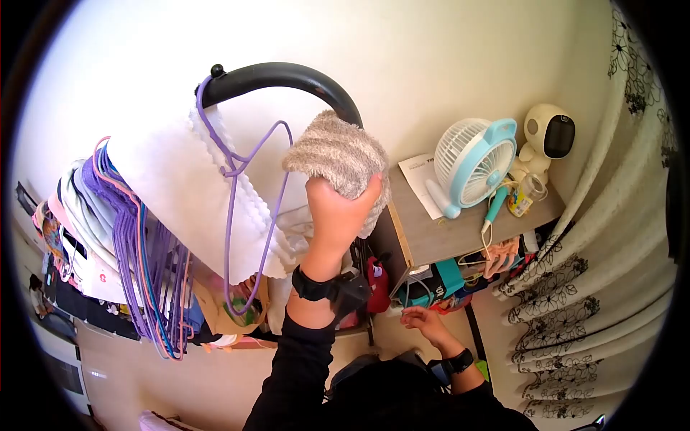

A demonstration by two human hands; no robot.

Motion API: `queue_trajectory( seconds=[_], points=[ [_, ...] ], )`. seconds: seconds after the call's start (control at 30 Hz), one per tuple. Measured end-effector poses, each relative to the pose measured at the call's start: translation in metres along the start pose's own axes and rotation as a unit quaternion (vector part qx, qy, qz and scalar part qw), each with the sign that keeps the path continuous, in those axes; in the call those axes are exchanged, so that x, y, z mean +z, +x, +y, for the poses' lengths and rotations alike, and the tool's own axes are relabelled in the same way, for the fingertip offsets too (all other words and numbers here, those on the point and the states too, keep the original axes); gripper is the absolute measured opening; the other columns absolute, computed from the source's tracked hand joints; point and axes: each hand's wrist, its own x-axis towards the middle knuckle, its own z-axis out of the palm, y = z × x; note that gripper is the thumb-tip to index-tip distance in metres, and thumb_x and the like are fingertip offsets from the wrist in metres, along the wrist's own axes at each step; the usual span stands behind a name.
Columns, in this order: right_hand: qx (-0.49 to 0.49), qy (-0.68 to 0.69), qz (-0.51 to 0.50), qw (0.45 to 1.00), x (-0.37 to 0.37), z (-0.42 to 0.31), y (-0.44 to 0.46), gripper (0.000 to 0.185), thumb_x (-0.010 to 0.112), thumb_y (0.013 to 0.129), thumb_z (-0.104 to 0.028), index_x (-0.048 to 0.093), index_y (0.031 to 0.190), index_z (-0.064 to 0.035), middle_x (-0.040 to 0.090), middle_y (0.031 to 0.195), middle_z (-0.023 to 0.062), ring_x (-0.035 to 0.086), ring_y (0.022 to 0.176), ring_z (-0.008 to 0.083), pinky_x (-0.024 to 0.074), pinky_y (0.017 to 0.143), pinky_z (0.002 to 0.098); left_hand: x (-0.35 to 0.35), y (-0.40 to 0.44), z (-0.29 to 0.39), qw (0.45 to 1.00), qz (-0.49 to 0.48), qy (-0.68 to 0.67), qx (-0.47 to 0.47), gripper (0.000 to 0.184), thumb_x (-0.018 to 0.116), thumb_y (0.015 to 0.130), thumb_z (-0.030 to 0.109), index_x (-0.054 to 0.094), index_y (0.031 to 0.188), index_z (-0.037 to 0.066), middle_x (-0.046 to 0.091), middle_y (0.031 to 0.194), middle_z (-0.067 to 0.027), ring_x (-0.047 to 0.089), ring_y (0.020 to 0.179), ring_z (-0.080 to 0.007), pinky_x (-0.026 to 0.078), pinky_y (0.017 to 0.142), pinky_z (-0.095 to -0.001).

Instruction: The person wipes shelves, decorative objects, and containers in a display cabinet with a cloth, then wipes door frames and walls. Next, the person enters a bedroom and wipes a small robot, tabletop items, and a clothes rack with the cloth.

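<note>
My left hand (338, 207) is raised and closed around a striped grey-beige cloth (338, 151). The cloth lies over the right-hand bend of a black curved clothes-rack bar (287, 75), hiding part of the tube. Just left of the cloth, a purple hanger (231, 208) hangs from the bar's left end. Beside it, also at that end, is a white cloth with a scalloped edge (172, 187). My right hand (430, 327) is held low near the shelf unit, its fingers apart and loosely bent, with nothing in them.
Many purple hangers (136, 258) and clothes crowd the rack at left. On the wooden cabinet (431, 241) stand a blue-and-white fan (478, 165), a white robot-like toy (546, 140) and a small jar (525, 195). A patterned curtain (575, 309) hangs at right.
</note>
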Motion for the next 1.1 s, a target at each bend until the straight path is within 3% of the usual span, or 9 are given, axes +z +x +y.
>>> queue_trajectory(
  seconds=[0.13,0.2,0.33,0.5,0.7,0.83,0.9,1.0,1.1],
  points=[
    [-0.003,0.016,-0.007,1.000,-0.002,0.012,-0.001,0.023,0.051,0.078,-0.004,0.051,0.100,0.0000,0.057,0.087,0.0080,0.055,0.082,0.0148,0.0437,0.071,0.0251,-0.001,-0.005,-0.004,1.000,0.000,-0.014,0.001,0.030,0.067,0.062,0.007,0.053,0.088,-0.001,0.057,0.084,-0.0087,0.055,0.077,-0.0171,0.043,0.069,-0.0288],
    [-0.010,0.023,-0.012,1.000,-0.002,0.017,-0.003,0.022,0.050,0.079,-0.004,0.050,0.100,0.0011,0.058,0.087,0.0093,0.055,0.082,0.0157,0.0440,0.071,0.0256,-0.008,-0.018,-0.012,0.996,-0.045,0.014,-0.075,0.030,0.066,0.064,0.007,0.053,0.090,0.000,0.057,0.085,-0.0079,0.055,0.078,-0.0176,0.044,0.069,-0.0295],
    [-0.030,0.025,-0.007,0.999,0.002,0.012,0.002,0.023,0.049,0.079,-0.003,0.050,0.101,0.0006,0.058,0.088,0.0095,0.055,0.082,0.0155,0.0438,0.071,0.0252,-0.022,-0.062,-0.057,0.991,-0.089,0.099,-0.012,0.027,0.065,0.067,0.008,0.054,0.090,0.002,0.057,0.085,-0.0074,0.056,0.078,-0.0193,0.044,0.068,-0.0305],
    [-0.048,-0.032,0.003,0.998,0.012,-0.015,0.006,0.025,0.051,0.076,0.001,0.052,0.100,-0.0029,0.057,0.084,0.0049,0.054,0.079,0.0124,0.0427,0.070,0.0234,-0.030,-0.089,-0.076,0.973,-0.122,0.185,-0.061,0.026,0.066,0.068,0.010,0.055,0.090,0.001,0.058,0.086,-0.0071,0.056,0.081,-0.0178,0.044,0.070,-0.0306],
    [-0.174,-0.068,0.012,0.982,0.041,-0.059,0.015,0.036,0.052,0.076,0.001,0.042,0.111,-0.0034,0.053,0.095,0.0086,0.054,0.083,0.0141,0.0423,0.070,0.0241,-0.041,-0.126,-0.085,0.985,-0.115,0.119,-0.045,0.026,0.061,0.070,0.004,0.053,0.095,0.001,0.056,0.093,-0.0074,0.054,0.085,-0.0186,0.043,0.073,-0.0309],
    [-0.307,-0.110,0.055,0.944,0.070,-0.111,0.006,0.050,0.059,0.073,-0.003,0.036,0.117,-0.0056,0.045,0.106,0.0114,0.053,0.084,0.0160,0.0423,0.070,0.0256,-0.056,-0.161,-0.080,0.990,-0.036,0.131,-0.038,0.023,0.059,0.071,-0.001,0.053,0.092,0.000,0.056,0.089,-0.0071,0.055,0.080,-0.0148,0.046,0.065,-0.0265],
    [-0.355,-0.149,0.050,0.922,0.080,-0.128,-0.002,0.055,0.062,0.071,-0.007,0.035,0.119,-0.0057,0.044,0.104,0.0124,0.052,0.085,0.0179,0.0424,0.069,0.0263,-0.059,-0.171,-0.059,0.964,0.010,-0.061,-0.257,0.027,0.055,0.072,-0.002,0.049,0.099,0.000,0.055,0.090,-0.0062,0.054,0.080,-0.0141,0.046,0.065,-0.0266],
    [-0.400,-0.327,-0.058,0.854,0.085,-0.132,-0.002,0.062,0.069,0.064,-0.016,0.038,0.117,-0.0039,0.045,0.100,0.0121,0.051,0.087,0.0241,0.0412,0.071,0.0265,-0.067,-0.188,-0.051,0.939,-0.009,-0.138,-0.316,0.030,0.052,0.074,-0.002,0.046,0.103,0.000,0.052,0.093,-0.0050,0.052,0.081,-0.0131,0.044,0.067,-0.0251],
    [-0.391,-0.265,-0.084,0.877,0.084,-0.108,-0.001,0.035,0.064,0.067,-0.007,0.052,0.100,0.0004,0.051,0.092,0.0120,0.052,0.082,0.0249,0.0413,0.071,0.0270,-0.084,-0.207,-0.052,0.891,-0.044,-0.251,-0.375,0.028,0.051,0.075,-0.001,0.046,0.103,0.000,0.051,0.097,-0.0053,0.051,0.085,-0.0135,0.043,0.072,-0.0253]
  ],
)
